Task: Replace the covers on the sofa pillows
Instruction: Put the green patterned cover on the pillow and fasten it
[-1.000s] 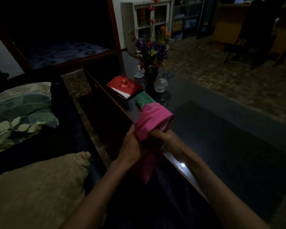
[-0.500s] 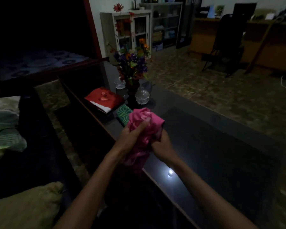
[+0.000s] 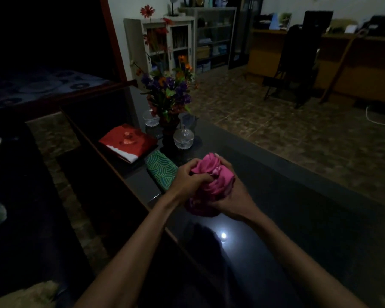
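At the centre of the frame we bunch the pink cover (image 3: 211, 176) between both hands, above the dark glossy surface (image 3: 298, 207). Our left hand (image 3: 190, 180) clenches its top folds; our right hand (image 3: 230, 197) grips it from the right and below. Just left lies a green cover (image 3: 161, 172), then a red one (image 3: 128, 142), with a vase (image 3: 170, 130) behind.

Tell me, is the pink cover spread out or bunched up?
Bunched up. The pink cover is gathered into a tight wad, gripped by the left hand and right hand above the dark table.
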Action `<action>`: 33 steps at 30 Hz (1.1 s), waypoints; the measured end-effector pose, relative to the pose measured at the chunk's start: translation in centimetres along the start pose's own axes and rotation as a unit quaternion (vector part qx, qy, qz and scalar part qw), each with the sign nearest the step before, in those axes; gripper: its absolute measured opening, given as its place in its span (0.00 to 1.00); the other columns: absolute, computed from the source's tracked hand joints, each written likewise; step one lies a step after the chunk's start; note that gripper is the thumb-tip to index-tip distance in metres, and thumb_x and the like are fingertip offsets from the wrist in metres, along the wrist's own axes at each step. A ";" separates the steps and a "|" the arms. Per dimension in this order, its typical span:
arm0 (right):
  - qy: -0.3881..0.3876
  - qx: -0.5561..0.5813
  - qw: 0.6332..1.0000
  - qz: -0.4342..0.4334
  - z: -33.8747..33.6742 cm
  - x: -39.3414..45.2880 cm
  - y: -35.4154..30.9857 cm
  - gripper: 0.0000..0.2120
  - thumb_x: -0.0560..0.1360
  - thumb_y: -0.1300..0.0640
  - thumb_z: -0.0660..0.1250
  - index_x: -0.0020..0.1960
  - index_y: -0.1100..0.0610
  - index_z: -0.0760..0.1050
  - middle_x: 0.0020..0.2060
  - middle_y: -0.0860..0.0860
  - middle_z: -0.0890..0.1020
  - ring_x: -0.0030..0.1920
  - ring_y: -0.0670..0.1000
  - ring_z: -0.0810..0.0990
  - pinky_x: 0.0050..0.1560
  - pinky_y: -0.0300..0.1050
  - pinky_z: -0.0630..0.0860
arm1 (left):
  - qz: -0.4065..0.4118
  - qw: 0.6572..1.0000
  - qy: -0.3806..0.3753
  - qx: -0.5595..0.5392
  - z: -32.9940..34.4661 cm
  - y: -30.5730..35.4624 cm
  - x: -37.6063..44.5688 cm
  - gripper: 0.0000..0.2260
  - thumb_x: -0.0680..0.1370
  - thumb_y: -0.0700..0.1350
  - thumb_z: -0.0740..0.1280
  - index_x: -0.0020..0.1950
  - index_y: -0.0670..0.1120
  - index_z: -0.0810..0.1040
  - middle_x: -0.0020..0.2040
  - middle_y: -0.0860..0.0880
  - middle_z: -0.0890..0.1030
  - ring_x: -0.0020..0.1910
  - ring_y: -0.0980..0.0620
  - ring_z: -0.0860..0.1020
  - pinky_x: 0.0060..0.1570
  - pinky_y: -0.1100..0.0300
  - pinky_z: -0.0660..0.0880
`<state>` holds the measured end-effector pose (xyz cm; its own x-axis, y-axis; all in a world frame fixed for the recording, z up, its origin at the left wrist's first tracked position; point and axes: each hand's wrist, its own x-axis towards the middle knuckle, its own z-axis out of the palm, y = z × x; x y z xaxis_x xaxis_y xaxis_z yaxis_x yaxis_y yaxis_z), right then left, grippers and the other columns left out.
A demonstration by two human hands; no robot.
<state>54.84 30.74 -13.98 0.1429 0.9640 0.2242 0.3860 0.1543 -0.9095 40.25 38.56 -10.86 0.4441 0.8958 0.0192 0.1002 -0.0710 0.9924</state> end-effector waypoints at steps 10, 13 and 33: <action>0.129 -0.240 0.961 0.040 -2.2 8.0 7.5 0.45 0.63 0.56 0.84 0.73 0.40 0.66 0.67 0.57 0.65 0.61 0.59 0.75 0.59 0.49 0.78 | 0.041 0.981 -0.001 0.192 0.7 -5.7 3.4 0.27 0.77 0.50 0.71 0.75 0.53 0.70 0.75 0.45 0.70 0.75 0.53 0.66 0.75 0.58 0.62; 0.074 -0.378 0.919 0.089 -1.8 10.7 10.4 0.38 0.75 0.56 0.74 0.79 0.41 0.60 0.79 0.61 0.50 0.73 0.72 0.61 0.63 0.66 0.75 | 0.041 0.961 -0.024 0.273 -0.8 -7.7 3.8 0.29 0.78 0.45 0.70 0.77 0.55 0.65 0.78 0.42 0.63 0.78 0.49 0.61 0.72 0.64 0.56; -0.017 -0.432 0.863 0.262 2.6 13.5 12.8 0.45 0.74 0.52 0.75 0.81 0.45 0.51 0.81 0.56 0.34 0.76 0.75 0.32 0.64 0.85 0.57 | 0.033 0.943 0.035 0.328 -9.2 -10.4 0.8 0.29 0.77 0.42 0.71 0.77 0.46 0.67 0.78 0.42 0.64 0.78 0.47 0.62 0.72 0.64 0.55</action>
<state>59.32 46.29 -23.52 0.4828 0.8605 -0.1628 0.8137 -0.5095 -0.2798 31.31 44.04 -20.00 0.4100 0.9056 0.1087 0.6152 -0.3625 0.7000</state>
